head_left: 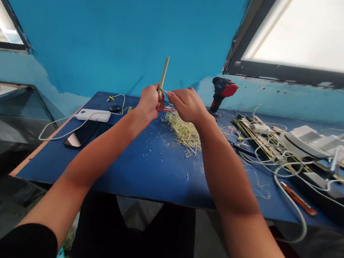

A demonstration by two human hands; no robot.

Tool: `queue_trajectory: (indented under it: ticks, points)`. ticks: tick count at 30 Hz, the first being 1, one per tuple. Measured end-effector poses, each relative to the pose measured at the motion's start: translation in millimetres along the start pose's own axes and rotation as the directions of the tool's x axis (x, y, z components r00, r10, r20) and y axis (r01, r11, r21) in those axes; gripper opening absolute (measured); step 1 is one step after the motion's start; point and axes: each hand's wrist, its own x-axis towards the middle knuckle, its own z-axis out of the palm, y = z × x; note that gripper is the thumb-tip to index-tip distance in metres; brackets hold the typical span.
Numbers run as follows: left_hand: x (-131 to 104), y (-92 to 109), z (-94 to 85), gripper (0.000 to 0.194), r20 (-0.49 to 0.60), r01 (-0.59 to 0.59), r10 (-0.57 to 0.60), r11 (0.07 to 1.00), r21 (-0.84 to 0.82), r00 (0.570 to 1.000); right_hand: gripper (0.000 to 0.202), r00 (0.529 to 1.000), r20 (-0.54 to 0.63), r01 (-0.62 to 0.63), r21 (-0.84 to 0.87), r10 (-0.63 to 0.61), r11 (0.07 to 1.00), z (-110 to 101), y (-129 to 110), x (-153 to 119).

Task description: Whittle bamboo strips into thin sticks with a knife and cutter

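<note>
My left hand (150, 101) is closed round the lower part of a thin pale-green strip (164, 72), which stands nearly upright above the fist. Just to its right, my right hand (187, 103) is closed on a small tool with a short metallic part (164, 91) that meets the strip near my left fingers. The tool's handle is hidden in the fist. Below and behind the right hand lies a heap of pale-green shavings (183, 133) on the blue table (153, 169).
A white power bank (93, 115), cables and a dark phone (81, 135) lie at left. A red and black drill (222, 92) stands at the back. Strips, tangled cables, a white device (304, 142) and an orange cutter (299, 199) cover the right side.
</note>
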Motion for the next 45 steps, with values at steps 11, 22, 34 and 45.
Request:
queue_trajectory:
  ticks: [11,22,34,45]
  points:
    - [-10,2,2.4,0.048,0.12,0.058,-0.057,0.998,-0.004,0.991,0.062,0.997,-0.077,-0.025,0.005,0.026,1.0,0,2,0]
    - [-18,2,7.3,0.046,0.147,0.019,-0.022,1.0,0.018,0.989,0.066,0.986,-0.161,-0.047,0.019,0.05,0.999,-5,10,-2]
    - [-8,8,2.1,0.048,0.135,0.015,-0.011,1.0,-0.027,0.991,0.061,0.996,-0.088,0.018,0.012,-0.017,1.0,-1,-6,-2]
    - [-19,6,6.4,0.048,0.22,0.051,-0.059,0.998,0.045,0.974,0.067,0.972,-0.216,-0.094,-0.018,0.088,0.995,-7,9,-4]
